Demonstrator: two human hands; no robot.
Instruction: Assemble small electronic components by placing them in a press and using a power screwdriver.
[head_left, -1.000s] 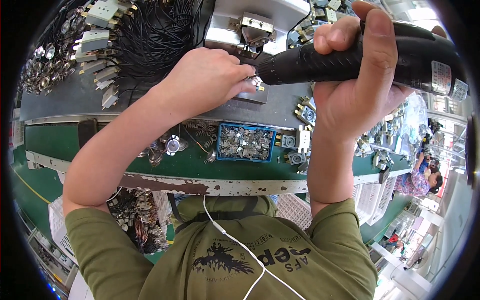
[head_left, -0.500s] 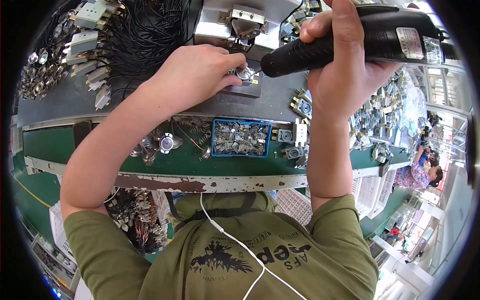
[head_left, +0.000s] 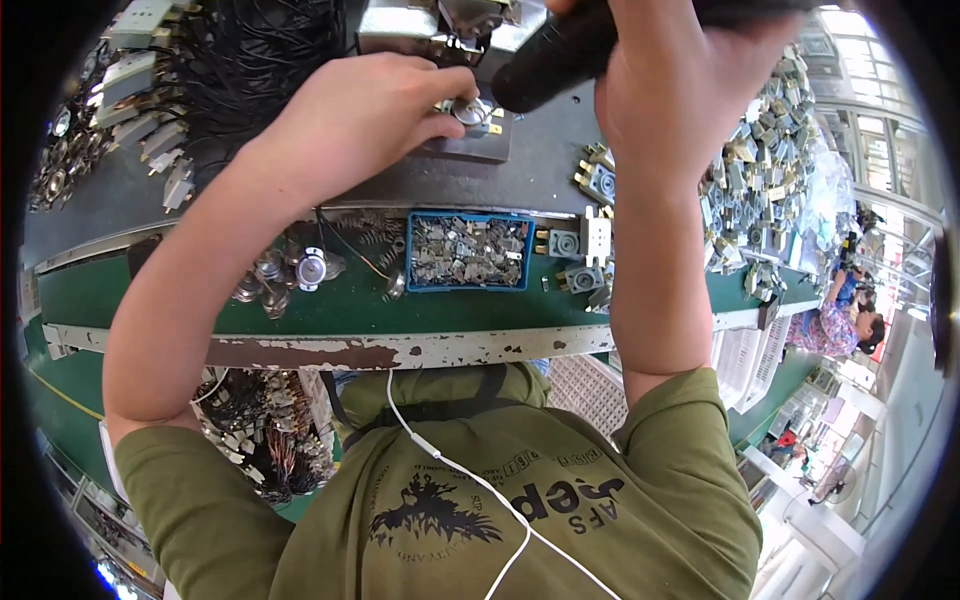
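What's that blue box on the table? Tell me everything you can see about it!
The blue box is a shallow rectangular tray, plastic by the look of it, open on top. It is filled almost to the rim with small grey metal parts piled loosely. It sits flat on the green bench, near its front edge, below the hands. Small grey blocks stand just to its right, round metal pieces to its left. Neither hand touches it.

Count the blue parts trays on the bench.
1. The blue parts tray, full of small metal pieces, sits at the bench's near edge between the forearms, below the left hand. Others may be hidden by the arms.
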